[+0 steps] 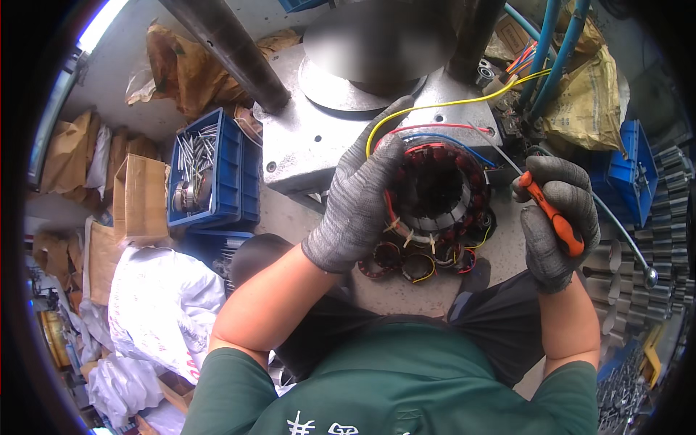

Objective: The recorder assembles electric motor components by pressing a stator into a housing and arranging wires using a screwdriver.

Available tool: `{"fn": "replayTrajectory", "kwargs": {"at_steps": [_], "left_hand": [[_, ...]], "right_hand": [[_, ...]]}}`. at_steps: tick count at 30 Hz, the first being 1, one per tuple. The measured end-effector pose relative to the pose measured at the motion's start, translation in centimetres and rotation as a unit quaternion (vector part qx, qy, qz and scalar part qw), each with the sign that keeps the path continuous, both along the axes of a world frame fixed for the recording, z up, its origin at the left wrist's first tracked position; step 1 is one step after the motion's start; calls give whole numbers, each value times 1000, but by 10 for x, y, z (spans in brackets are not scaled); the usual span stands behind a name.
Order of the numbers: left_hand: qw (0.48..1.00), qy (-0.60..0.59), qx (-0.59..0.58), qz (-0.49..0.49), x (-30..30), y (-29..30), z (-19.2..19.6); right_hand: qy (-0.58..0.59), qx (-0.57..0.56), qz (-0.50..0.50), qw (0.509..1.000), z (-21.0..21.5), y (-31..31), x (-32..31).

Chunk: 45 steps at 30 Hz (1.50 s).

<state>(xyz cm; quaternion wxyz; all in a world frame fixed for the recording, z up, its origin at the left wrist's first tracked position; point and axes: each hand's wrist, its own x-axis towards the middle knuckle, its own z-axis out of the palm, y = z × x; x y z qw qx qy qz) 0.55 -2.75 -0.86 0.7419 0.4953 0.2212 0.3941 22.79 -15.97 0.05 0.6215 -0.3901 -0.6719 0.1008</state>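
My left hand (351, 206), in a grey knit glove, is closed on the left side of a motor stator (475, 190), a ring with dark red windings and a hollow centre. A yellow wire (435, 101), a red wire (442, 126) and a blue wire (464, 148) trail from its top. My right hand (542, 250), gloved too, grips a screwdriver (552, 212) by its orange and black handle. The shaft slants up and left, its tip by the red wire near the machine plate. The left fingertips are partly hidden by the stator.
Ahead stands a press with a steel base plate (297, 145) and dark columns (228, 51). Smaller wound stators (419, 267) lie below. A blue bin (206, 167) of metal rods is left; a ball-ended lever (623, 232), another blue bin (634, 170) and stacked metal rings (616, 279) are right.
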Motion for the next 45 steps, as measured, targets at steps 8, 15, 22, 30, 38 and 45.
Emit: {"fn": "replayTrajectory", "kwargs": {"at_steps": [8,15,22,30,38,45], "left_hand": [[993,74,-88,29,1,6,-10],[998,61,-24,1,7,1,-8],[996,90,-25,-6,5,-1,-12],[998,53,-25,-7,4,4,-6],[993,19,-107,35,0,12,-4],[997,-9,-5,75,0,14,2]], "right_hand": [[7,-77,53,996,8,0,-11],[-126,-52,13,991,8,13,-21],[-190,-128,68,971,14,16,-13],[222,-103,118,962,14,7,10],[205,-188,-31,960,-12,50,61],[-17,-170,-110,979,-61,116,61]]}}
